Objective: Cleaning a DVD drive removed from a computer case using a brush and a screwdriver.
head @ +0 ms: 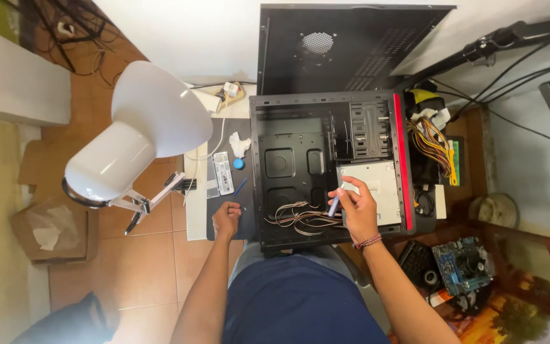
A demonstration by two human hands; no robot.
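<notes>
An open black computer case [288,165] lies on its side on the desk in front of me. My right hand [356,209] holds a small blue-handled screwdriver [333,206] upright inside the case, beside the silver drive [377,185] and over a bundle of loose wires [300,216]. My left hand [226,220] rests with curled fingers on the dark mat [221,137] left of the case, close to some tiny screws; whether it pinches anything is hidden.
A white desk lamp [138,130] hangs over the desk's left edge. On the mat lie a memory stick [223,172], a blue cap [239,164], a tissue [239,145] and a blue pen [240,186]. The removed side panel [338,44] leans behind. A motherboard [463,264] sits at right.
</notes>
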